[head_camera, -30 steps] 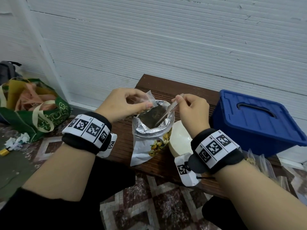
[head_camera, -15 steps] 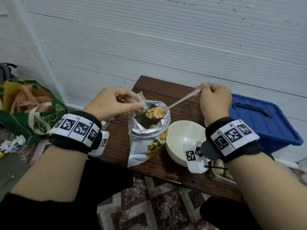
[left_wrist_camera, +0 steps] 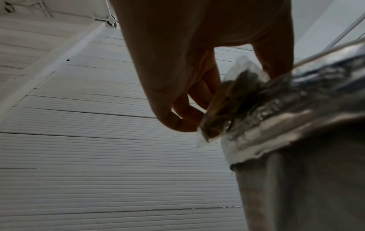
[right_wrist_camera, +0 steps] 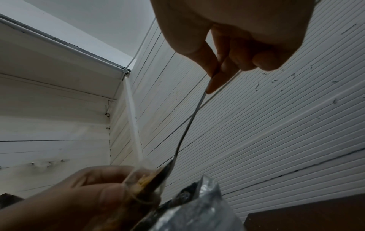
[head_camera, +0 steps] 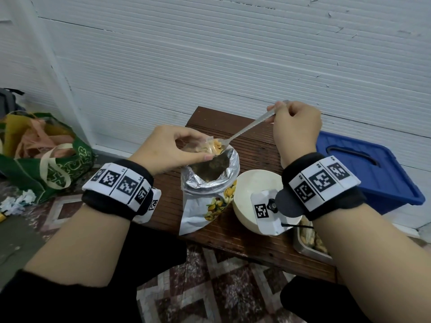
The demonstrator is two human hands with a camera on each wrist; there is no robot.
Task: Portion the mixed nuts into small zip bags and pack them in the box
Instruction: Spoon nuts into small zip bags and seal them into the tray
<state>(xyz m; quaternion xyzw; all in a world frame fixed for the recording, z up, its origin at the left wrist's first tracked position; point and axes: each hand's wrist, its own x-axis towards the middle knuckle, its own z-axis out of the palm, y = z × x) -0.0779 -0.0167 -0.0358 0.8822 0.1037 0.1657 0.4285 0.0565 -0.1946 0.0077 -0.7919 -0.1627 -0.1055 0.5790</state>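
My left hand (head_camera: 177, 148) pinches a small clear zip bag (head_camera: 205, 146) open just above the foil nut pouch (head_camera: 210, 180), which stands open on the wooden table (head_camera: 254, 145). Nuts show inside the small bag (left_wrist_camera: 233, 100). My right hand (head_camera: 295, 127) grips the handle end of a metal spoon (head_camera: 245, 131), raised up and to the right. The spoon bowl, loaded with nuts, is tipped into the mouth of the zip bag (right_wrist_camera: 146, 182). The blue lidded box (head_camera: 368, 173) sits at the right, closed.
A white bowl (head_camera: 254, 183) stands right of the pouch. A metal tray of nuts (head_camera: 310, 241) lies at the table's front right, partly under my right forearm. A green cloth bag (head_camera: 46, 155) sits on the floor at left. A white wall is close behind.
The spoon came up out of the pouch with a load of nuts and moved left into the small bag's mouth. My right hand rose up and to the right.
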